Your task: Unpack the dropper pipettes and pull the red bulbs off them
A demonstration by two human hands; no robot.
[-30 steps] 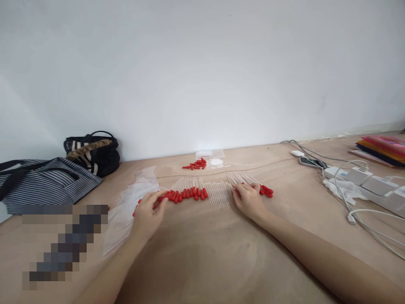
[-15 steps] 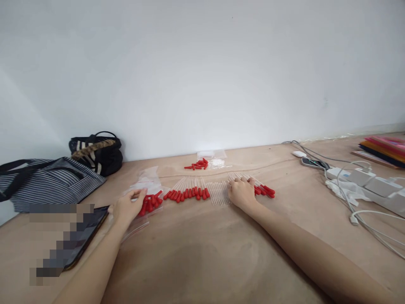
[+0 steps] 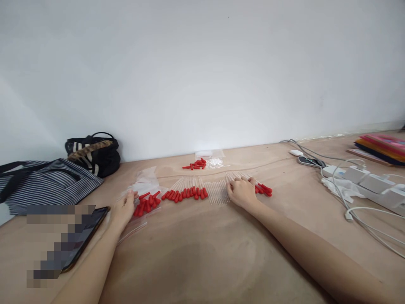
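A row of clear droppers with red rubber bulbs lies across the tan table. My left hand rests on a clear plastic bag beside a loose heap of red bulbs, its fingers laid fairly flat and holding nothing. My right hand lies curled, palm down, over another group of red-bulbed droppers, next to bare clear tubes; what its fingers hold is hidden.
More red bulbs and a small clear bag lie near the wall. A phone sits at my left, striped bags beyond it. Power strips with cables and coloured folders are at the right.
My left hand slid left from the dropper row onto the plastic bag by the red bulbs. My right hand moved slightly forward over its droppers and curled.
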